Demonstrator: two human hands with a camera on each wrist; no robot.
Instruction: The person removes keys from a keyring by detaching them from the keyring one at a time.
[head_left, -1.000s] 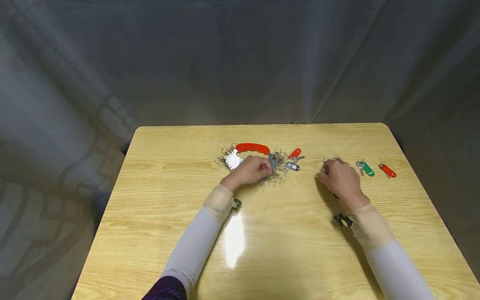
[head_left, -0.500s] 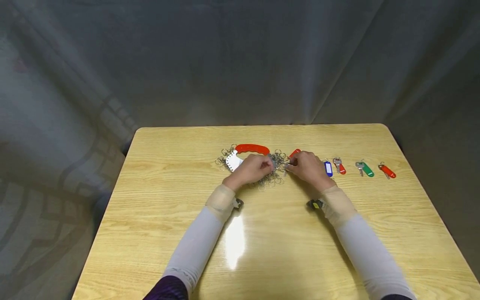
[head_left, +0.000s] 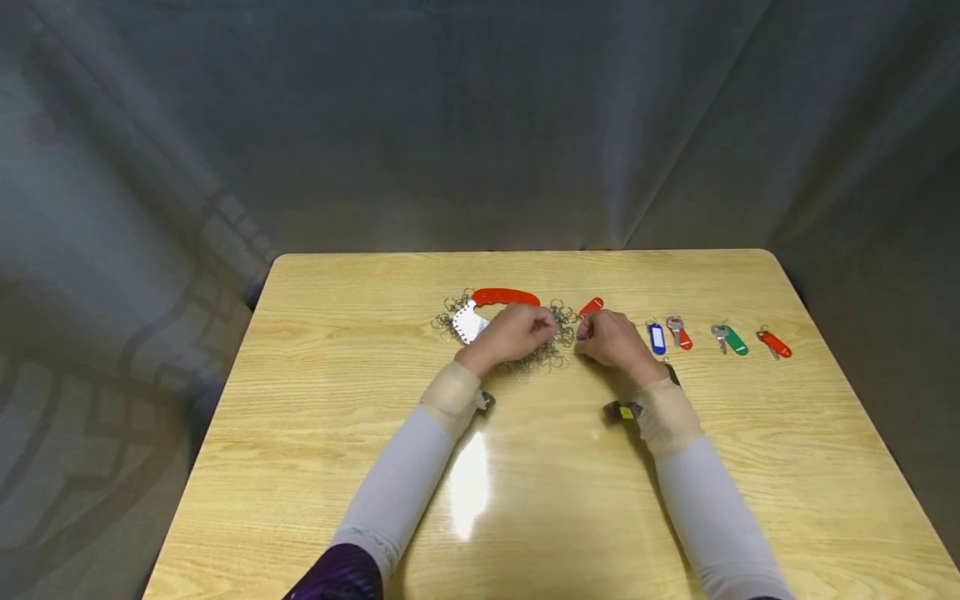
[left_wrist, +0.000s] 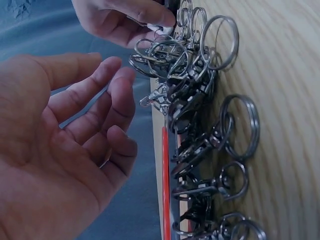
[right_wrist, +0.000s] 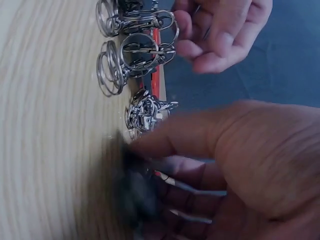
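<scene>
My left hand (head_left: 517,329) reaches over a key carrier that has a red handle (head_left: 506,296) and a white notched plate (head_left: 467,323). Its fingers are loosely bent with nothing between them, beside metal clips with split rings (left_wrist: 240,125). To the right of the carrier, my right hand (head_left: 609,337) pinches a black key tag (right_wrist: 135,195), blurred in the right wrist view and mostly hidden by the fingers. A red key tag (head_left: 592,306) lies just beyond that hand.
Off to the right on the wooden table (head_left: 570,500) lie a blue key tag (head_left: 657,338), a red tag with a key (head_left: 681,335), a green one (head_left: 735,340) and another red one (head_left: 776,342). Another black tag (head_left: 671,373) shows beside my right wrist. Grey curtains (head_left: 450,125) hang behind.
My right hand has moved left from the blue and red tags to the carrier's right side and picked up the black key tag there. My left hand has shifted slightly right.
</scene>
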